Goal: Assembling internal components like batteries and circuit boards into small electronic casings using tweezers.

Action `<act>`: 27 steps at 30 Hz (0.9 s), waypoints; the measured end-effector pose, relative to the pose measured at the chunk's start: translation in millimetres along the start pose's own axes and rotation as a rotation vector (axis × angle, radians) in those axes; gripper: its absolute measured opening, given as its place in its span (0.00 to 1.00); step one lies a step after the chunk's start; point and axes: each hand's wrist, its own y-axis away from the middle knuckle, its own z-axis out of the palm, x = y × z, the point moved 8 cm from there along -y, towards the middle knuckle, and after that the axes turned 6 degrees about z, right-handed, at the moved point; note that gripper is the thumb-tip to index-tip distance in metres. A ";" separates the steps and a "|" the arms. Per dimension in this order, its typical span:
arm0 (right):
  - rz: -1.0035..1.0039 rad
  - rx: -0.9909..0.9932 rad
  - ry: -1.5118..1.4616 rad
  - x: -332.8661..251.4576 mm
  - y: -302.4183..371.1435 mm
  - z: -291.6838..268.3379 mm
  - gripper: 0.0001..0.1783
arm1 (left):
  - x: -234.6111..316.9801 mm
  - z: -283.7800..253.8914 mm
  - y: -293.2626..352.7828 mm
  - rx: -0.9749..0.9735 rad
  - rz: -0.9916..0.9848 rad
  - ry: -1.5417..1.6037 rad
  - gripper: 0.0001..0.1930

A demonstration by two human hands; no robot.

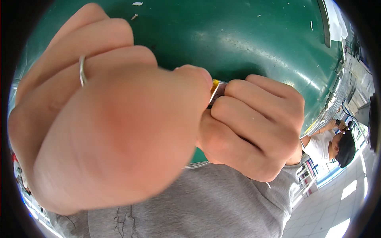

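Close to the camera, my left hand (pixel 119 119) fills much of the view, with a silver ring (pixel 82 71) on one finger. Its fingers are curled closed. To its right is my right hand (pixel 254 123), also closed, the fingers folded toward the palm. Between the two hands shows a small flat silver piece with a yellow edge (pixel 216 90). Both hands seem to pinch it, one at each side. Most of the piece is hidden by the fingers, so its kind cannot be told.
A green tabletop (pixel 222 35) lies beyond the hands, with a small screw (pixel 134 16) and several white scraps on it. White sheets (pixel 335 20) lie at the far right edge. Another person (pixel 327 144) in a white top and dark cap is at the right.
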 end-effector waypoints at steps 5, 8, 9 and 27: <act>0.060 0.045 -0.060 1.8 -3.4 -8.2 0.20 | -0.2 -0.3 -2.6 -0.029 0.004 -0.023 0.32; 0.098 -0.144 -0.098 1.1 -7.9 -2.0 0.19 | 0.2 -0.7 0.5 -0.053 -0.021 -0.027 0.31; 0.131 -0.115 -0.110 1.0 -8.4 -1.9 0.18 | 0.4 -0.4 0.7 -0.024 -0.010 -0.024 0.31; 0.103 0.120 -0.099 9.1 -12.9 -11.3 0.12 | 3.6 0.9 -0.6 0.117 0.128 -0.069 0.27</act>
